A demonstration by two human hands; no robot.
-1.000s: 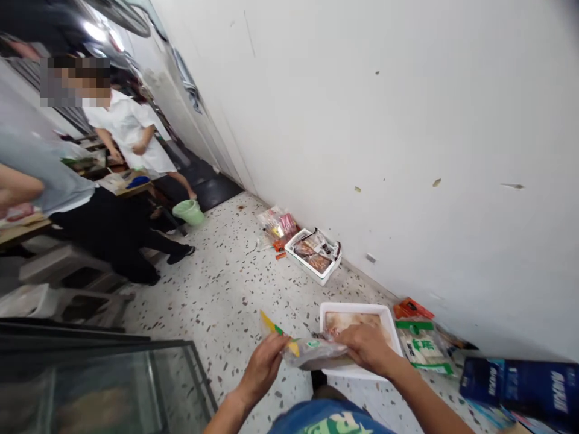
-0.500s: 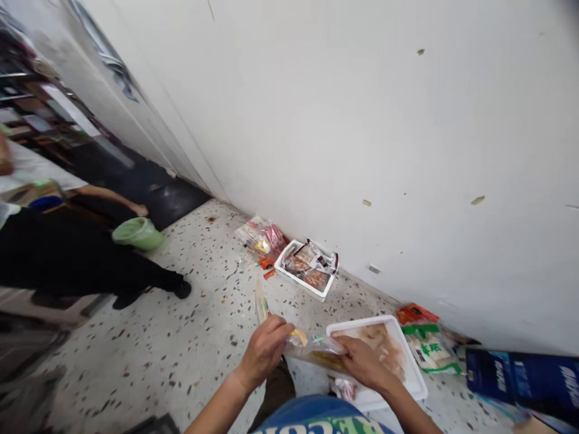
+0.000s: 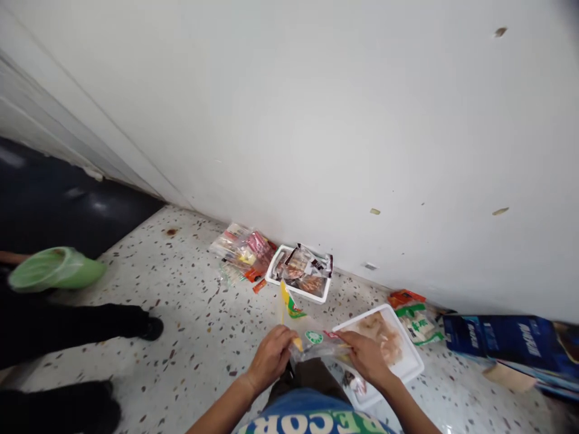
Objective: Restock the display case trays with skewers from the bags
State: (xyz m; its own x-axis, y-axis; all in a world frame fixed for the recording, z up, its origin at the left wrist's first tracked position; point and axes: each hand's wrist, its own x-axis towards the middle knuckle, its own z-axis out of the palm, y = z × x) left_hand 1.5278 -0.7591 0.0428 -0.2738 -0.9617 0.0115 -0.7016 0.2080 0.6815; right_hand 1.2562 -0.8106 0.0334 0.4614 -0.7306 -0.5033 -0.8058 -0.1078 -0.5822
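Between my two hands a clear plastic bag [image 3: 315, 349] with yellow, green and red print is stretched out over my lap. My left hand [image 3: 272, 355] has its fingers closed on the bag's left side, and a small yellow-orange piece shows at the fingertips. At the other side my right hand [image 3: 365, 355] grips the bag's edge. Just beyond the right hand lies a white tray [image 3: 409, 360] with pale, pinkish meat [image 3: 383, 337] in it. My right forearm covers part of that tray. What the bag contains is hard to make out.
Along the wall stand a smaller white tray [image 3: 271, 272] of packaged food, a heap of plastic packets [image 3: 244, 247], a green-and-white packet [image 3: 418, 322] and blue boxes [image 3: 511, 340]. On the left is another person's dark-trousered leg [image 3: 104, 325], with a green bin [image 3: 67, 268] beside it.
My view has turned, so the other person sits farther left. The bag has been tilted and spread, and its printed face now shows. Both hands still hold it.
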